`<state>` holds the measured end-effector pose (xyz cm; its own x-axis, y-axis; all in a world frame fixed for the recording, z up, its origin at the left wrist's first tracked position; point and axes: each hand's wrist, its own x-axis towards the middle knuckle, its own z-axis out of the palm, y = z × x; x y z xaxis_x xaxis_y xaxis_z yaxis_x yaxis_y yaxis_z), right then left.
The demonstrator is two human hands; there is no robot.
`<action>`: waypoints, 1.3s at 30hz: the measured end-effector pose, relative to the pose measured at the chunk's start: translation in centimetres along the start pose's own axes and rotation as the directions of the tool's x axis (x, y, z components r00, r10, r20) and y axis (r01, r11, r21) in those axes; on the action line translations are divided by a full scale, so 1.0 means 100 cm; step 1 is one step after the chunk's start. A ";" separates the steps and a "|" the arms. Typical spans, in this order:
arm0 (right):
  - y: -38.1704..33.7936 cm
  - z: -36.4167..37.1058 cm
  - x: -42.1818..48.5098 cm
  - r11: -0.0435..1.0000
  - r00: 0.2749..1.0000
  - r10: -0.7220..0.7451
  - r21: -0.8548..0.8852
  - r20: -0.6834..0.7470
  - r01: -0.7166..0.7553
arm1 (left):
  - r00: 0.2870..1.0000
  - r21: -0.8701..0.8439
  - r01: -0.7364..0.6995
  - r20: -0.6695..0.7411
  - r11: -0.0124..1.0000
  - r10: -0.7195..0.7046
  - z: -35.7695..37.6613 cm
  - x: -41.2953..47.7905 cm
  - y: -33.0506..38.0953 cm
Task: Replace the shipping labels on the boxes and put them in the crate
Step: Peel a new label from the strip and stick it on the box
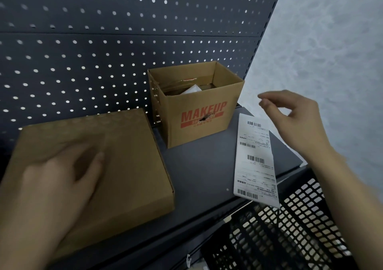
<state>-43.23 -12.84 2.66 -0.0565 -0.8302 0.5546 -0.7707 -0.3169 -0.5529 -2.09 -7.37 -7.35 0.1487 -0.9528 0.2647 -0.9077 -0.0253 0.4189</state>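
Observation:
A flat brown cardboard box (132,161) lies on the dark shelf (203,166) at the left. My left hand (62,182) rests flat on its top, fingers spread, gripping nothing. A long white shipping label (256,159) with several barcodes lies on the shelf at the right, its lower end hanging past the shelf edge. My right hand (294,116) hovers just above the label's top end, thumb and fingers apart, holding nothing. A black mesh crate (290,234) sits below the shelf at the lower right.
An open cardboard box printed "MAKEUP" (196,114) stands at the back of the shelf with paper scraps inside. A dark pegboard (103,41) backs the shelf. A pale wall (331,51) is at the right.

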 end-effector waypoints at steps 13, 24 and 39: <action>0.103 0.010 -0.079 0.890 0.852 0.394 -0.375 0.345 -0.259 | 0.877 -0.310 -0.390 0.163 0.867 0.453 0.044 -0.028 0.196; 0.103 0.036 -0.066 0.866 0.859 0.396 -0.443 0.325 -0.232 | 0.859 -0.275 -0.266 0.368 0.924 0.357 0.132 -0.010 0.259; 0.108 0.030 -0.064 0.880 0.914 0.376 0.249 0.156 -0.404 | 0.929 -0.587 0.066 0.332 0.807 0.165 0.152 0.014 0.253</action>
<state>-49.28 -12.29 -8.74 -0.2417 -0.9491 0.2018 -0.4972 -0.0574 -0.8657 -30.77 -13.94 -9.62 -0.1422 -0.9895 0.0264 -0.4924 0.0939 0.8653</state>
